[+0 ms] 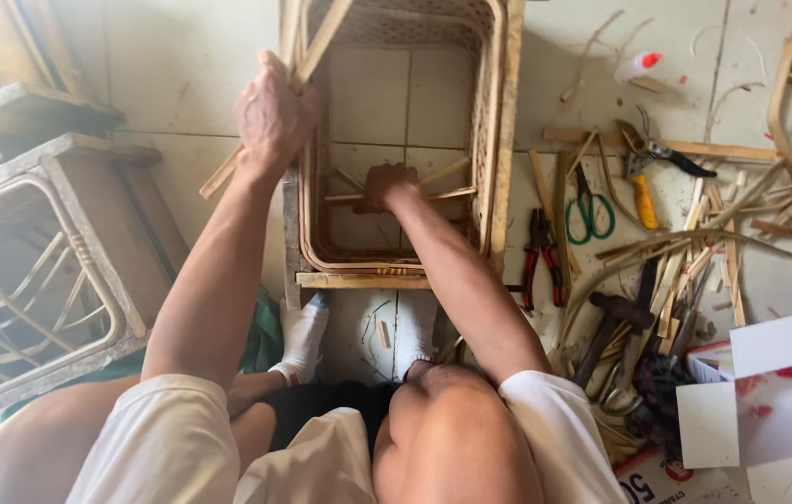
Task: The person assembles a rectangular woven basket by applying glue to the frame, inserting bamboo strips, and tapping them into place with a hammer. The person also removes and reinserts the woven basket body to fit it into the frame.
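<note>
A woven rattan frame (498, 140), open in the middle, stands on the tiled floor in front of me. My left hand (274, 117) grips a flat wooden strip (218, 175) that leans against the frame's left rim. My right hand (385, 185) reaches down inside the frame and closes around thin wooden sticks (442, 194) crossing its lower part. My feet in white socks (304, 338) rest just below the frame's near edge.
Another rattan stool frame (50, 280) lies at the left. On the right the floor holds pliers (541, 261), green-handled scissors (588, 210), yellow-handled pruners (643, 177), a hammer (612, 322), scattered wood strips (722, 233) and a white cardboard box (769, 392).
</note>
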